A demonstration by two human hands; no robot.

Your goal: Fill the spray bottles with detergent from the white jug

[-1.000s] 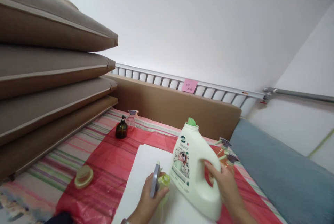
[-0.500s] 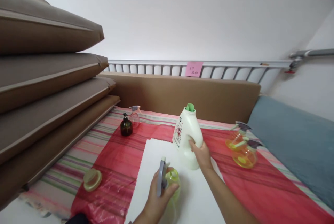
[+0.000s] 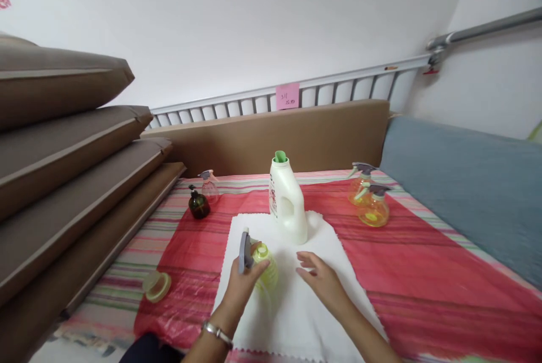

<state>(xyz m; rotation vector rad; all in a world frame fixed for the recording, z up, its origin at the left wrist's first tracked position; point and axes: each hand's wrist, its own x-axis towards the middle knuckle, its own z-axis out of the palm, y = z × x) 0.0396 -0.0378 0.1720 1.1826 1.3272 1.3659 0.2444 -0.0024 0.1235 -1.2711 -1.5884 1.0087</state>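
Observation:
My left hand [image 3: 245, 278] is closed around a small yellow-green spray bottle [image 3: 267, 272] with an open neck, gripping its grey trigger sprayer [image 3: 245, 251] as well. The sprayer is off the neck, and a pale tube hangs down beside the bottle. My right hand [image 3: 319, 281] hovers over the white cloth [image 3: 296, 318] with fingers apart and nothing in it. Beyond both hands, the large white detergent jug [image 3: 292, 205] stands upright on the cloth, a green spout in its mouth. A round pale green cap [image 3: 156, 286] lies to the left on the red sheet.
Two orange-yellow spray bottles [image 3: 373, 209] stand at the right. A dark pump bottle [image 3: 199, 204] and a clear pink spray bottle [image 3: 209, 188] are at the back left. Stacked brown cushions [image 3: 76, 176] line the left side; a brown panel [image 3: 271, 143] and radiator close off the back.
My right hand has let go of the jug, which now stands by itself, and has drawn back toward me. My left hand keeps its hold on the spray bottle. The view has shifted.

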